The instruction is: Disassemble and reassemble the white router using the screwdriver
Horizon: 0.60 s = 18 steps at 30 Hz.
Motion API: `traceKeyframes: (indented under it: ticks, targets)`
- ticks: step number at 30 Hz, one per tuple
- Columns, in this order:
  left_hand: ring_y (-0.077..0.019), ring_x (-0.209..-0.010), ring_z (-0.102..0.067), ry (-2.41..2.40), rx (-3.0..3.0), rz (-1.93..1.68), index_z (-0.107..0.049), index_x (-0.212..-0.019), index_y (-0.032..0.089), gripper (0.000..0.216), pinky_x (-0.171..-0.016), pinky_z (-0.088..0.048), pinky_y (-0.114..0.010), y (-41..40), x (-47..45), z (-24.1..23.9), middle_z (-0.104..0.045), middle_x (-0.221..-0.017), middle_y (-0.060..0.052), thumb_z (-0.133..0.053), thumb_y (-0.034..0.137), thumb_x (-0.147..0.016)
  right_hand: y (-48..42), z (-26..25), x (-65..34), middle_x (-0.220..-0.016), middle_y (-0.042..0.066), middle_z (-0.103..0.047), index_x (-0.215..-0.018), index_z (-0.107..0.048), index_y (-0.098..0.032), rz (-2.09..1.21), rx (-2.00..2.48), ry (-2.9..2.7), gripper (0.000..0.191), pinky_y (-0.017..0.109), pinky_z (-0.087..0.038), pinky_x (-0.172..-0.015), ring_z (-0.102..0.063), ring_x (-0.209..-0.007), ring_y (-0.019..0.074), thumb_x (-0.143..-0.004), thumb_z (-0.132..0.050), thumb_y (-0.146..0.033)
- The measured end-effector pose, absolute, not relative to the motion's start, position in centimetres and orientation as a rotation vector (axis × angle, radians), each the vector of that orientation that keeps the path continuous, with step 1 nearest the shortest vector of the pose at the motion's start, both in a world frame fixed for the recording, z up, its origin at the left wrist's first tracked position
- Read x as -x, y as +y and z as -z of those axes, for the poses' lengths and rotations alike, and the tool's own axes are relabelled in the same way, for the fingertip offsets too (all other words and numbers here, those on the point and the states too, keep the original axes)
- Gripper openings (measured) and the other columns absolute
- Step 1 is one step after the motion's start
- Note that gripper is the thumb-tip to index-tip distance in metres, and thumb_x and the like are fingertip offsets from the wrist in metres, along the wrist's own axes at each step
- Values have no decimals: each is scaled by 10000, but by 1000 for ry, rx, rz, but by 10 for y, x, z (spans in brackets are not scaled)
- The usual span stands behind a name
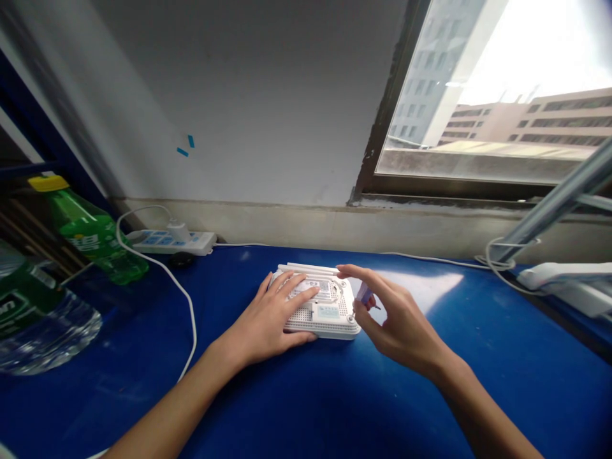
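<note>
Right hand (399, 319) pinches purplish item (364, 294), 3 o'clock of white device (329, 312); left hand (270, 317) spread atop; I fear uneven pressure skidding it

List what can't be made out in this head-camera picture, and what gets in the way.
All in the head view:
Small purple item: partly hidden by the fingers of the right hand; its full shape can't be told.
White device: its left part is covered by the left hand.
Lower label on the device: print too small to read.
Large clear bottle: cut off by the left edge.
</note>
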<state>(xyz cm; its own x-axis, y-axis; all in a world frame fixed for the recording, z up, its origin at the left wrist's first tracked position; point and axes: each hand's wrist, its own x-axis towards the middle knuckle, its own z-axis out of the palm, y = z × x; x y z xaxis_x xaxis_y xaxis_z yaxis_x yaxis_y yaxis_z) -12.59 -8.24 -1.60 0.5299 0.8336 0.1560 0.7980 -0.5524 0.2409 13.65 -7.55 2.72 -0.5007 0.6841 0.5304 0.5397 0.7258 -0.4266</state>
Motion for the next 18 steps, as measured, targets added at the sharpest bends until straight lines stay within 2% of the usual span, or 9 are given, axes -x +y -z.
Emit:
traceKeyframes:
  ticks: [5, 10, 15, 18]
  targets:
    - [-360, -1546, -259, 1416, -2620, -394, -355, -1583, 380, 820, -1246, -148, -657, -83, 125, 16, -320, -1675, -77, -699, 615, -877, -75, -25, -135, -1038, 20, -746, -1264, -599, -275, -272, 925, -2215, 284, 252, -496, -585, -530, -556, 99, -983, -590, -235]
    - [-366, -1544, -263, 1397, -2627, -419, -357, -1582, 384, 814, -1246, -149, -658, -82, 127, 18, -310, -1679, -76, -697, 613, -879, -75, -27, -136, -1220, 63, -688, -1384, -501, -272, -265, 908, -2240, 486, 272, -528, -676, -612, -714, 126, -922, -549, -129]
    - [-360, -1549, -253, 1416, -2628, -400, -340, -1588, 392, 828, -1245, -154, -656, -81, 126, 20, -297, -1685, -71, -695, 622, -876, -71, -23, -139, -997, 33, -719, -1381, -505, -277, -367, 989, -2242, 415, 271, -511, -607, -613, -643, 131, -975, -592, -262]
    - [-357, -1549, -254, 1419, -2626, -392, -338, -1587, 395, 826, -1246, -154, -654, -81, 126, 20, -297, -1686, -64, -692, 625, -877, -68, -22, -142, -888, 12, -718, -1482, -401, -290, -477, 1051, -2202, 563, 279, -519, -597, -631, -626, 146, -960, -613, -263]
